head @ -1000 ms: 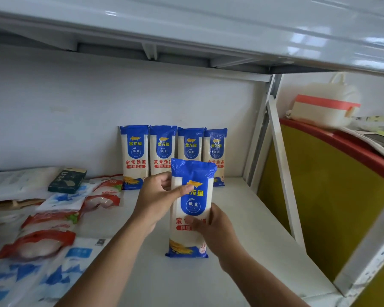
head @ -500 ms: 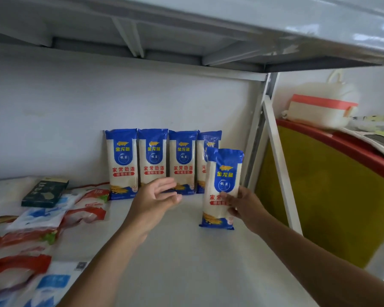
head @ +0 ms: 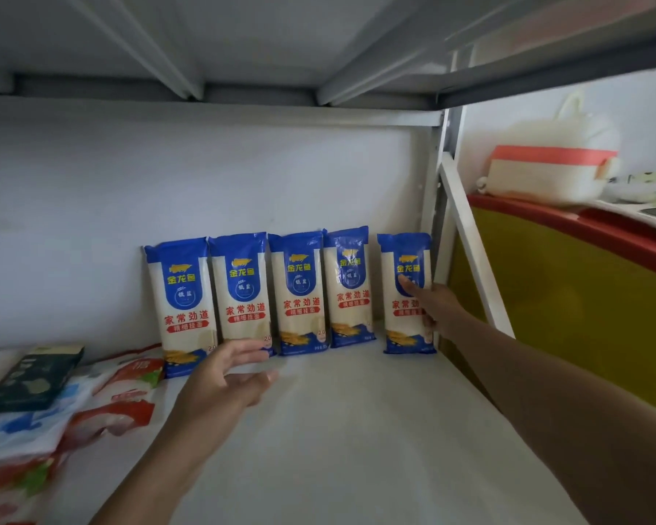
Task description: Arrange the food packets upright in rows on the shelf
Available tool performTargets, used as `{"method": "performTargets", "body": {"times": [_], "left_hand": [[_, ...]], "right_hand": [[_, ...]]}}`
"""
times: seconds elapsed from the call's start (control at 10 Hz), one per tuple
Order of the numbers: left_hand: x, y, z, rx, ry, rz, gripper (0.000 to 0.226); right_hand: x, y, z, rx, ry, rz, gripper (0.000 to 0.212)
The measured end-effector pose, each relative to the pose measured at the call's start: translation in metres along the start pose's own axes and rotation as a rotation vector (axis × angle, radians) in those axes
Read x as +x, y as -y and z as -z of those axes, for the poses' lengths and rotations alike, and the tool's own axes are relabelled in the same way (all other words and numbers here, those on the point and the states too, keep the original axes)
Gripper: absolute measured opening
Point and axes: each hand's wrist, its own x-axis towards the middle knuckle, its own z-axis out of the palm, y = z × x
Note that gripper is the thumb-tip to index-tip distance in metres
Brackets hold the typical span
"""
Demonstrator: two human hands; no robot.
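Note:
Several blue-and-white noodle packets [head: 182,305] stand upright in a row against the back wall of the white shelf [head: 338,430]. My right hand [head: 438,308] grips the rightmost packet [head: 394,335], thumb on its front and fingers round its right edge. That packet stands upright at the row's right end, a small gap from its neighbour. My left hand [head: 224,388] hovers with straight fingers above the shelf, just in front of the two leftmost packets, holding nothing.
Red-and-white and blue-and-white packets [head: 118,395] lie flat at the left, with a dark box [head: 31,377] on top. The shelf upright [head: 436,221] and a slanted white brace [head: 470,240] stand right beside the held packet. The upper shelf hangs low overhead.
My right hand has carried the packet back and to the right, from the shelf's middle to the row's right end. My left hand let go earlier and stays hovering.

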Motion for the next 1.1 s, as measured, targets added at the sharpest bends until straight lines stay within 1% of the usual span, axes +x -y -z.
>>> {"method": "performTargets", "body": {"times": [0.1, 0.2, 0.3, 0.4, 0.5, 0.6, 0.7, 0.8, 0.9, 1.0, 1.1], "left_hand": [[0.001, 0.002, -0.002, 0.043, -0.001, 0.017, 0.039], [0.001, 0.005, -0.005, 0.074, 0.012, 0.049, 0.038], [0.001, 0.007, -0.005, 0.118, 0.033, 0.08, 0.037], [0.003, 0.007, -0.005, 0.149, 0.041, 0.094, 0.037], [0.002, 0.006, -0.006, 0.167, 0.052, 0.116, 0.036], [0.002, 0.009, -0.004, 0.171, 0.077, 0.116, 0.037], [0.003, 0.011, -0.004, 0.208, 0.086, 0.101, 0.04], [0.001, 0.014, -0.004, 0.357, 0.115, 0.036, 0.051], [-0.006, 0.018, 0.001, 0.56, 0.106, -0.037, 0.066], [-0.019, 0.013, 0.016, 0.947, 0.008, -0.17, 0.072], [-0.027, 0.012, 0.033, 1.049, -0.144, -0.284, 0.07]], "right_hand": [[0.013, 0.001, -0.005, -0.031, -0.034, 0.036, 0.055], [0.024, 0.003, -0.011, -0.057, -0.049, 0.052, 0.058], [0.031, 0.004, -0.02, -0.073, -0.043, 0.083, 0.056], [0.039, 0.005, -0.025, -0.051, -0.017, 0.091, 0.048], [0.047, 0.003, -0.028, -0.007, -0.01, 0.087, 0.053], [0.05, 0.001, -0.03, -0.019, -0.006, 0.107, 0.054], [0.053, 0.001, -0.034, -0.037, -0.015, 0.104, 0.062], [0.05, 0.005, -0.033, -0.091, -0.017, 0.096, 0.065], [0.037, 0.008, -0.032, -0.233, -0.021, 0.112, 0.055], [0.029, 0.004, -0.033, -0.338, -0.055, 0.172, 0.048], [0.029, -0.003, -0.04, -0.397, -0.038, 0.335, 0.057]]}}
